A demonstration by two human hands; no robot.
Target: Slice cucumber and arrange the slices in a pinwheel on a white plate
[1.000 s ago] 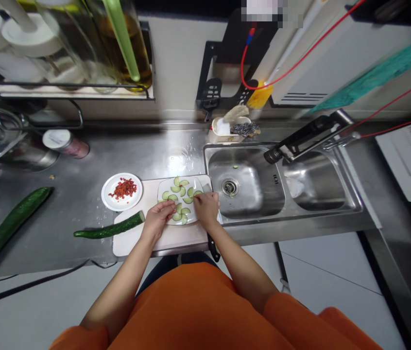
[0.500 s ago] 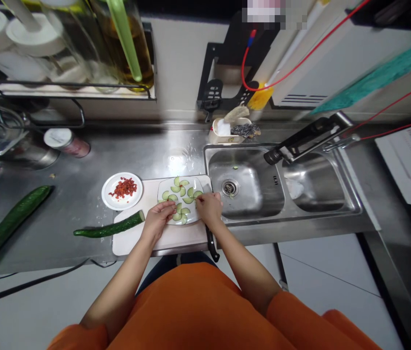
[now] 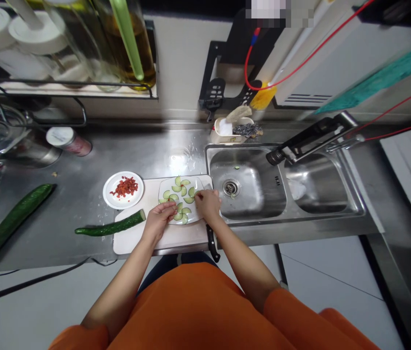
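A small white plate [image 3: 165, 185] with several half-moon cucumber slices [image 3: 181, 193] fanned out on it sits on a white cutting board [image 3: 176, 237]. My left hand [image 3: 159, 219] rests at the plate's near left edge, fingers curled and pinched at a slice. My right hand [image 3: 207, 204] is at the plate's right edge, fingertips pinched on a cucumber slice. A cut cucumber half [image 3: 112, 226] lies across the board's left corner. A black-handled knife [image 3: 212, 243] lies under my right wrist at the board's right edge.
A white saucer of red bits [image 3: 123, 189] stands left of the board. A whole cucumber [image 3: 8, 226] lies far left on the steel counter. A double sink [image 3: 282, 187] with a black tap is to the right. Bottles crowd the shelf above.
My right hand has shifted slightly up and left over the plate's right edge. My left hand stays at the near left edge of the plate.
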